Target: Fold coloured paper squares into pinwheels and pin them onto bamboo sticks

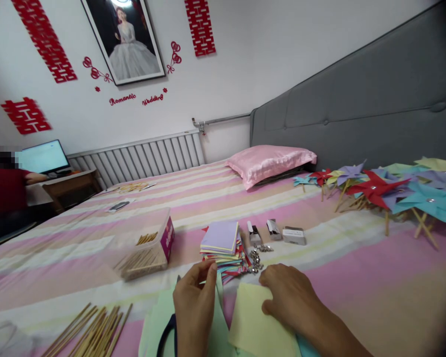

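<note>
My left hand hovers over pale green paper, its thumb and fingertips pinched; what lies between them, if anything, is too small to make out. Dark-handled scissors lie partly hidden beside that wrist. With curled fingers, my right hand grips the upper right side of the pale yellow paper, which rests over the green sheets. Just beyond both hands stands a stack of coloured paper squares, lilac on top. Small metal fasteners are scattered beside the stack.
Thin wooden sticks lie at front left; a clear plastic box holds more. Small boxes sit behind the fasteners. Finished paper pinwheels pile up on the right. A pink pillow lies farther back; a person sits far left.
</note>
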`<state>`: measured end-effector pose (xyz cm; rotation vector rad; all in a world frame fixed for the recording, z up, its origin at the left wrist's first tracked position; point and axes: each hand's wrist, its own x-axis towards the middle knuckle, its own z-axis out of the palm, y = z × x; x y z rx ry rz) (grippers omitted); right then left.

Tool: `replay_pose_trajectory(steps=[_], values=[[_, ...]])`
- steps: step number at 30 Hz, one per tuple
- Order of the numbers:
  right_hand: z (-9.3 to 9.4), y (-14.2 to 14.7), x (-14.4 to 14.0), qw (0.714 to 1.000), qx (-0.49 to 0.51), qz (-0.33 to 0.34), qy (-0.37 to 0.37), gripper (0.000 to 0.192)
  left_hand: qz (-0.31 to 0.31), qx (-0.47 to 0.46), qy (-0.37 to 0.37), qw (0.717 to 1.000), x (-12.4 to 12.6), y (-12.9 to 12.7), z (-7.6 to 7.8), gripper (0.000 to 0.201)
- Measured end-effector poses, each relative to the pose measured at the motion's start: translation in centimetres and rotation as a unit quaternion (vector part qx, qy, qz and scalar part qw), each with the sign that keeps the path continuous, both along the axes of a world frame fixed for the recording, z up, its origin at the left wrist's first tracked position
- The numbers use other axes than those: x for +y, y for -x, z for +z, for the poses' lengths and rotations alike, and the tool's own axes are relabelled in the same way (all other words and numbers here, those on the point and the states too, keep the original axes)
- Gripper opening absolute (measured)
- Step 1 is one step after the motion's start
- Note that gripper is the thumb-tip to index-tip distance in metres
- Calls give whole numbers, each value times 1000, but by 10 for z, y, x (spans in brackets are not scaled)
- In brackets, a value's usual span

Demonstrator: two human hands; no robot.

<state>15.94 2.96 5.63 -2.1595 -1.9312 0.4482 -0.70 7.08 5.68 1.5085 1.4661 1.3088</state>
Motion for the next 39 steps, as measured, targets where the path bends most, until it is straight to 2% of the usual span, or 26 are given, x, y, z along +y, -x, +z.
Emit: replay_pose_trajectory(steps=[4, 8, 11, 17, 20, 23, 25, 27, 29, 31, 33, 35, 39], values=[[-3, 1, 0, 1000, 1, -1, -11, 33, -5, 8, 0, 1000, 0, 0, -1, 28], [-6, 4, -1, 999, -10, 29, -8, 45, -21, 12, -7, 1000, 1, -3, -3, 23], [-7, 5, -1, 999, -19, 45, -10, 47, -23, 22, -8, 999, 2, -7, -6, 22], [-2, 7, -3, 999, -15, 38, 0, 39, -58, 39, 3, 998, 0, -13, -6, 23], [-2, 7, -4, 999, -8, 31, -25, 31, -59, 45, 2, 997, 1, -13, -9, 23], [-5, 4, -2, 998, 31, 3, -49, 23, -66, 35, 2, 997, 4, -12, -13, 25], [-6, -2, 1, 994, 92, 7, -58, 17, -73, 20, 5, 997, 3, -12, -13, 28], [-5, -10, 5, 979, 186, 52, -67, 12, -73, -14, 17, 997, -1, -15, -9, 34], [-2, -19, 8, 949, 291, 98, -67, 10, -81, -82, 51, 992, -7, -19, -1, 40], [2, -26, 11, 915, 379, 113, -79, 9, -135, -174, 105, 970, -16, -25, 8, 48], [6, -30, 13, 885, 442, 105, -98, 7, -203, -248, 153, 935, -23, -29, 15, 52], [8, -32, 14, 868, 475, 88, -117, 6, -225, -283, 177, 916, -28, -32, 19, 46], [9, -30, 16, 860, 480, 62, -160, 8, -251, -273, 186, 910, -29, -31, 17, 27]])
